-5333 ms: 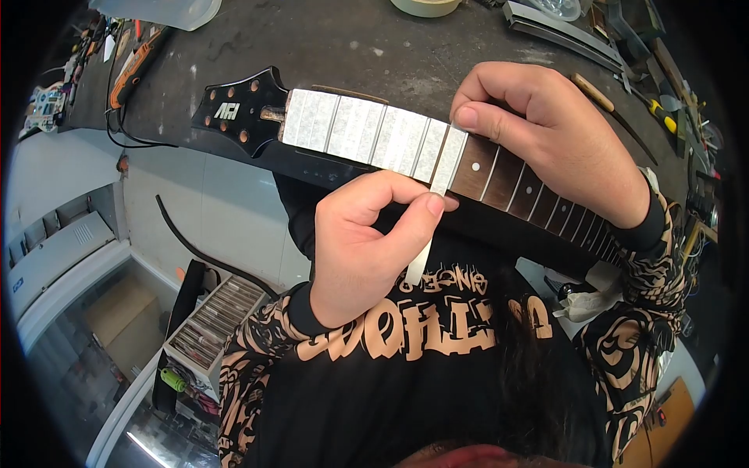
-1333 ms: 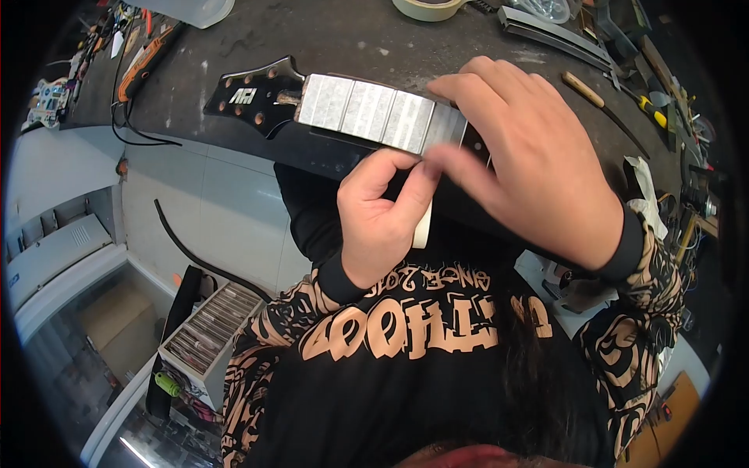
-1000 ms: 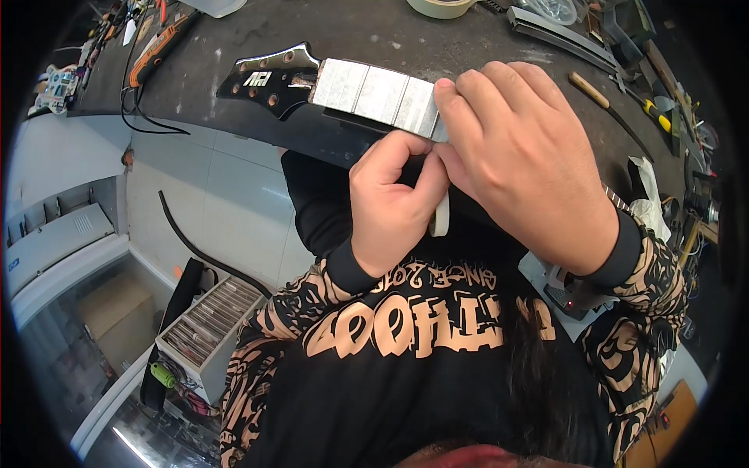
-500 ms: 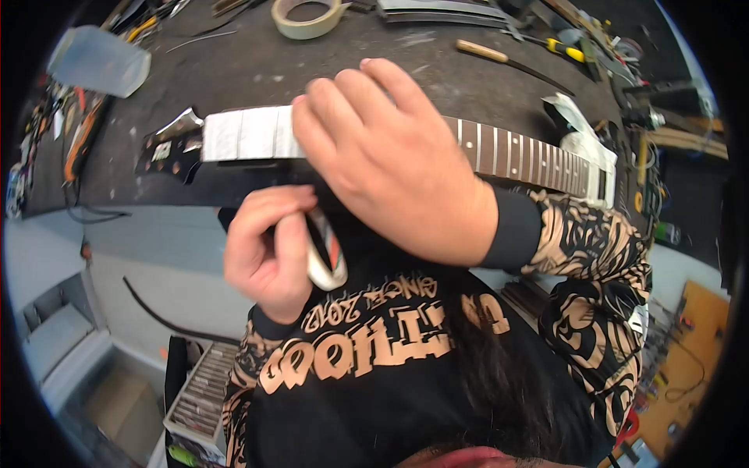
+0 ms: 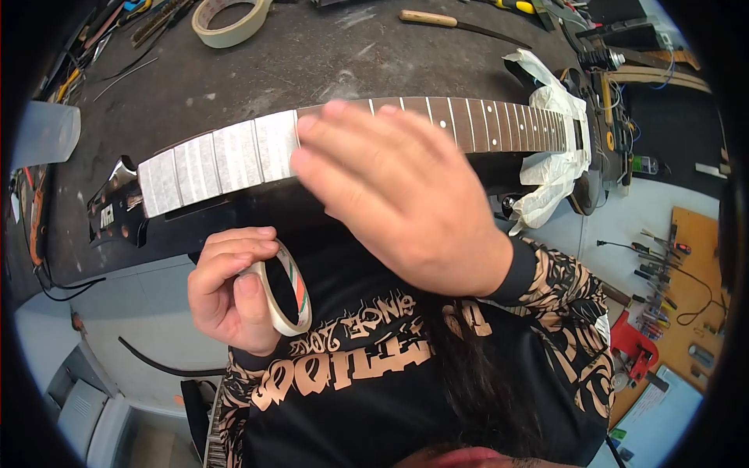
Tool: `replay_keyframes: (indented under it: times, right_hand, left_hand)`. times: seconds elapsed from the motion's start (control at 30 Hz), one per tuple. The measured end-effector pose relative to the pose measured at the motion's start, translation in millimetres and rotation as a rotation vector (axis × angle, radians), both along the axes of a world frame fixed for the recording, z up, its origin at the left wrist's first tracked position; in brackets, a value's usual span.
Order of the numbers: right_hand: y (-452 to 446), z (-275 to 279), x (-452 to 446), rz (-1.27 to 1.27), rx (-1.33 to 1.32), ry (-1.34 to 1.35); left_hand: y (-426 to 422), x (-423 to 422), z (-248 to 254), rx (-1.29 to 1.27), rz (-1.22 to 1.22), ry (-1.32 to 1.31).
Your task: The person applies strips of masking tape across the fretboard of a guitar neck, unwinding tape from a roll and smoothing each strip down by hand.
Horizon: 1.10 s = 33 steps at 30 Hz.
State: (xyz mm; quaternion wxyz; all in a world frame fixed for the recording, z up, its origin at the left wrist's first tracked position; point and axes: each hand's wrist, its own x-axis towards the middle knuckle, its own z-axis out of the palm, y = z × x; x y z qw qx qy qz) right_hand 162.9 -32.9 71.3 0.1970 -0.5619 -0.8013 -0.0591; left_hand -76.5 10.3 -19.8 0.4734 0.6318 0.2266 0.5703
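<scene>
A guitar neck lies across the bench, its wooden fretboard (image 5: 460,125) bare toward the body and covered with white masking tape (image 5: 234,160) between the frets toward the black headstock (image 5: 117,204). My right hand (image 5: 406,195) is over the fretboard, fingers stretched out flat and fingertips at the last visible taped section. The palm hides part of the board, and I cannot tell how firmly it touches. Below the neck, my left hand (image 5: 234,288) grips a narrow roll of masking tape (image 5: 275,304) between thumb and fingers.
A wider tape roll (image 5: 232,27) and a wooden-handled file (image 5: 429,17) lie on the dark bench (image 5: 328,62). White covering (image 5: 558,109) wraps around the guitar body end. A translucent container (image 5: 48,132) stands at left; a tool board (image 5: 690,296) is at right.
My right hand has slid along the fretboard away from the headstock and flattened, uncovering more tape. My left hand still holds the roll. The view has shifted.
</scene>
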Motion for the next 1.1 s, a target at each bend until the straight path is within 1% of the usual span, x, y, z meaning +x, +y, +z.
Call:
replay_keyframes:
  times: [0.03,0.13,0.27,0.37,0.43,0.53,0.7,0.97,1.07,1.1]
  right_hand:
    - [3.9,7.8,0.7,-0.054,-0.020,0.060]
    - [24.3,2.5,6.4,-0.084,0.077,0.124]
    - [35.7,2.7,19.3,-0.054,0.078,0.088]
    - [29.6,9.8,38.6,-0.034,0.006,0.105]
    - [26.1,10.4,52.9,-0.020,-0.042,0.175]
    - [21.0,11.1,74.8,0.017,-0.023,0.164]
    - [1.7,23.0,117.0,0.022,-0.145,0.047]
    - [-37.6,28.1,171.0,-0.093,-0.217,0.015]
    - [-46.9,35.5,179.1,-0.137,-0.246,-0.002]
    - [-48.1,39.7,174.5,-0.154,-0.240,0.051]
  left_hand:
    - [0.5,-0.2,-0.7,-0.002,-0.010,0.000]
    - [1.8,5.3,1.2,0.009,-0.058,0.004]
    - [3.7,5.9,1.7,0.024,-0.111,0.011]
    - [3.2,3.5,1.4,0.008,-0.125,0.029]
    - [3.3,4.2,1.6,-0.009,-0.143,0.026]
    - [3.7,6.5,3.1,-0.012,-0.153,0.025]
    - [3.4,8.1,5.2,-0.013,-0.164,0.005]
    - [6.8,2.2,6.5,-0.054,-0.242,-0.046]
    - [7.7,2.1,14.3,-0.117,-0.298,-0.060]
    - [6.9,1.9,14.0,-0.140,-0.323,-0.058]
